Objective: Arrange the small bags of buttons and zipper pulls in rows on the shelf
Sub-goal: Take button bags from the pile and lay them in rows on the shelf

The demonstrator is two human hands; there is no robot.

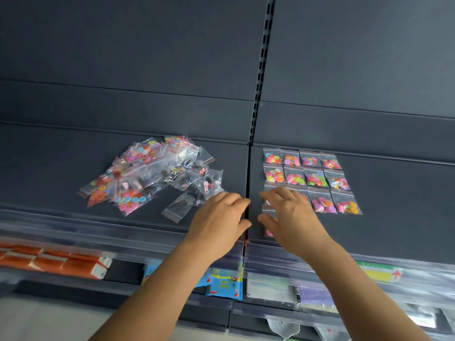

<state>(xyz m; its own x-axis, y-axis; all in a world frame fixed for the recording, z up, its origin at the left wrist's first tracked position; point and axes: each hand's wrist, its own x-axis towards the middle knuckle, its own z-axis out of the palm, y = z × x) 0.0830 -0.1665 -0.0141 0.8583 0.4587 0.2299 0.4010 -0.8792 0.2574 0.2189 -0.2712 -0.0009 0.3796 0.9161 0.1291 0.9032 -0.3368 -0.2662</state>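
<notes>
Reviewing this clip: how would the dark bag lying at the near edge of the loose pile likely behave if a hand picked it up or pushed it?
The dark bag looks like thin clear plastic, so it would probably flop rather than stay stiff. Its glossy film on the smooth shelf suggests it would slide easily when pushed. It lies flat, so rolling seems unlikely, and its small contents probably make it light.

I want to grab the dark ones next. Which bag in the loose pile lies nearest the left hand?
The dark-filled bag at the pile's front edge, lying apart just left of the left hand; the others hold bright buttons or lie farther back.
</notes>
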